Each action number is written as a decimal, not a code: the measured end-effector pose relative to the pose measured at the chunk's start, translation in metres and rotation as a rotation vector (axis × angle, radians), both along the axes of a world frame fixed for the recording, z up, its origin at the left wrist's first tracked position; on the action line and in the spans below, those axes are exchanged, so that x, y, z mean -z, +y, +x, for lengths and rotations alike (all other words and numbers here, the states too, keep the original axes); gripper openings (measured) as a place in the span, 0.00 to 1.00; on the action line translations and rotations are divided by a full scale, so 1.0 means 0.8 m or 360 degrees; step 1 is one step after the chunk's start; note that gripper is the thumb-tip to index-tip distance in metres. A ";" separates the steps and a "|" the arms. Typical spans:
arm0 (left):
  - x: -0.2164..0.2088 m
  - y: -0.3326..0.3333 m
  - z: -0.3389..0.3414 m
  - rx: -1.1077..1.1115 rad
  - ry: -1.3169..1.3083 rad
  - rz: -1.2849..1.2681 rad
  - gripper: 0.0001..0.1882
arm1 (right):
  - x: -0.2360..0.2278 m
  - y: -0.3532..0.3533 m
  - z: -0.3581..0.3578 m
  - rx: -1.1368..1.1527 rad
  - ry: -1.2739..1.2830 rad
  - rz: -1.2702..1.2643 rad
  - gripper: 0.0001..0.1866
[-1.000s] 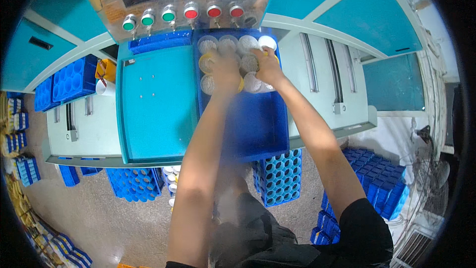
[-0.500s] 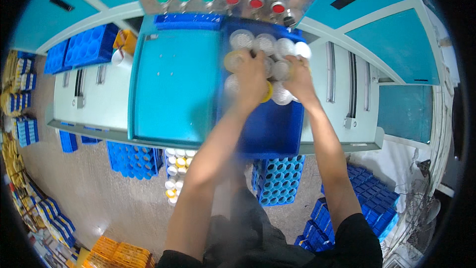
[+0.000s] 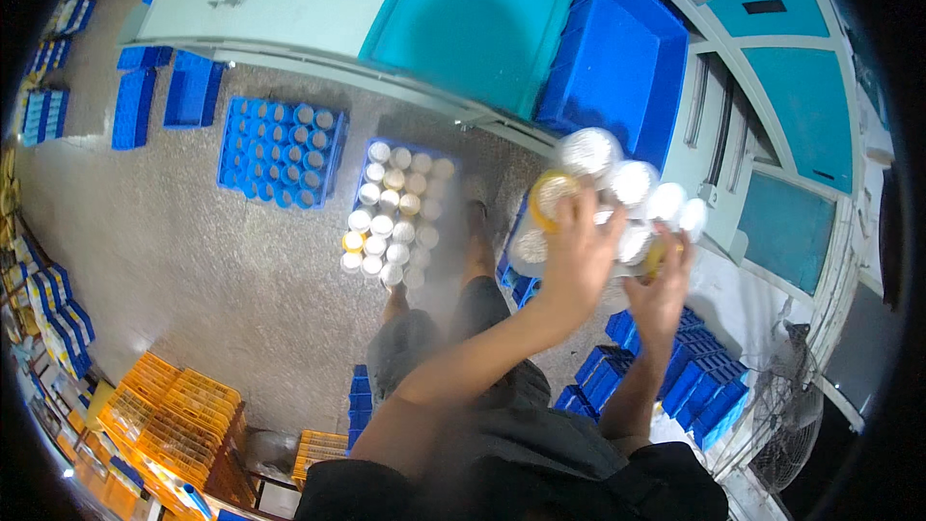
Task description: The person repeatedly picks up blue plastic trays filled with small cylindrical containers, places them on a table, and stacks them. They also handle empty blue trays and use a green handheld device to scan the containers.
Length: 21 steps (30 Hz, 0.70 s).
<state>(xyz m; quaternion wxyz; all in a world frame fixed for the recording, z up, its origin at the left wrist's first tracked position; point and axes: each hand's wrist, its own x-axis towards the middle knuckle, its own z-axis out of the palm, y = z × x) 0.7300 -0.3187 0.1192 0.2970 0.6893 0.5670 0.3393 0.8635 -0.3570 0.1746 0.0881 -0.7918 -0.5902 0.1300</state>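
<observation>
My left fingers (image 3: 585, 217) are parted and curled over the near left side of a bunch of white cups (image 3: 632, 183), and my right fingers (image 3: 673, 265) press in from its right side. Between them I hold the cups tightly together, clear of any tray; blur hides exactly which cups each fingertip pinches. A yellow-ringed cup (image 3: 551, 199) sits just left of my left fingertips. Just beyond my fingers lies a blue tray (image 3: 617, 43), with a teal tray (image 3: 477, 48) to its left on the pale bench (image 3: 318, 14). Down on the floor, left of my fingers, stand more white cups (image 3: 382, 226), and farther left is a blue rack with round holders (image 3: 335, 159). Blue crates (image 3: 699, 367) are stacked below my right fingers
</observation>
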 end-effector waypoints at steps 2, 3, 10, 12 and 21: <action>0.041 -0.041 -0.044 -0.0078 0.0040 0.0004 0.22 | 0.038 -0.029 -0.035 -0.0003 0.0273 -0.0139 0.44; 0.064 -0.062 -0.067 -0.0058 -0.0007 -0.0145 0.23 | 0.065 -0.035 -0.049 -0.0118 0.0252 -0.0229 0.44; 0.318 -0.045 -0.197 -0.0125 0.0162 -0.0327 0.25 | 0.375 -0.019 -0.161 -0.0221 0.0504 -0.0400 0.43; 0.392 -0.035 -0.230 -0.0089 0.0171 -0.0248 0.27 | 0.476 -0.008 -0.194 -0.0284 0.0495 -0.0228 0.44; 0.626 -0.011 -0.321 0.0009 0.0469 -0.0704 0.37 | 0.682 -0.003 -0.268 -0.0098 0.0614 -0.0288 0.44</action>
